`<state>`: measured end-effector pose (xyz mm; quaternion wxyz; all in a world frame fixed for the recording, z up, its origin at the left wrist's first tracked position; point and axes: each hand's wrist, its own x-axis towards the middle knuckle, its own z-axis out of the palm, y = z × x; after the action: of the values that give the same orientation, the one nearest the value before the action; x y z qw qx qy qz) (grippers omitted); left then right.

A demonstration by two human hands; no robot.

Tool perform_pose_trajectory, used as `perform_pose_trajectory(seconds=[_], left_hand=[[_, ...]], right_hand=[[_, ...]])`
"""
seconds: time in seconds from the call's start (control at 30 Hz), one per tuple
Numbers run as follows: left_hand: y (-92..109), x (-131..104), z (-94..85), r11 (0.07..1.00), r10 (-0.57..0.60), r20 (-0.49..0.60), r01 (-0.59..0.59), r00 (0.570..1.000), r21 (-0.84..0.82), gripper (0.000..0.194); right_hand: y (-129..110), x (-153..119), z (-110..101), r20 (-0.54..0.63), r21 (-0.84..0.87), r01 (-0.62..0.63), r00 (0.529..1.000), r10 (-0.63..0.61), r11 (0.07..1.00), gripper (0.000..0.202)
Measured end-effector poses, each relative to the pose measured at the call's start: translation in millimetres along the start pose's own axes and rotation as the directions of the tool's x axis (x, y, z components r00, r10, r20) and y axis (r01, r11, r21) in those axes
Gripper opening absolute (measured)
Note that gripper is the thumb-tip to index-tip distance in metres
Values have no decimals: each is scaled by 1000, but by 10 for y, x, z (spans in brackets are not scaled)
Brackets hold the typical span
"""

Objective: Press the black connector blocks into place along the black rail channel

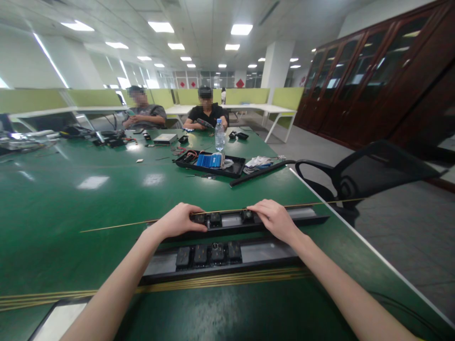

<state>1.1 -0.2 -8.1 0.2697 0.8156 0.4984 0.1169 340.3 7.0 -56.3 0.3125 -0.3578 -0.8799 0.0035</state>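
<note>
A long thin brass-coloured rod (227, 211) lies over a row of black socket-like blocks (215, 219) in the far black channel (300, 219). My left hand (179, 220) curls round the rod and the leftmost block, thumb on the near side; its other fingertips are partly hidden. With bunched fingertips, my right hand (272, 218) pinches the rod above the rightmost block (248, 216). Closer to me is a second black channel (270, 251) with several similar blocks (201, 255) side by side. Several more brass-coloured rods (220, 280) lie along its front edge.
Beyond the channels stand a black tray (236, 166) with a blue finned part, a water bottle (219, 137), gloves (259, 164) and a black strip (261, 174). Two people sit across the green table (106, 203). An office chair (355, 175) is at the right edge.
</note>
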Motion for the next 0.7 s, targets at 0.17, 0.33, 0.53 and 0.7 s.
perform_pose_trajectory(seconds=[0.17, 0.33, 0.53, 0.7], left_hand=[[-9, 9, 8, 1000, -1, 1, 1, 1000, -3, 50], [-10, 11, 6, 1000, -6, -2, 6, 1000, 23, 51], [-14, 9, 1, 999, -10, -12, 10, 1000, 47, 51], [-32, 6, 13, 997, -18, -23, 20, 1000, 76, 50]], right_hand=[[-17, 3, -7, -2, -24, -18, 1000, 18, 1000, 30], [-34, 11, -11, 2, -44, -15, 1000, 15, 999, 30], [-30, 12, -9, 22, -59, -13, 1000, 15, 998, 31], [-10, 1, 2, 33, -75, -11, 999, 13, 997, 31]])
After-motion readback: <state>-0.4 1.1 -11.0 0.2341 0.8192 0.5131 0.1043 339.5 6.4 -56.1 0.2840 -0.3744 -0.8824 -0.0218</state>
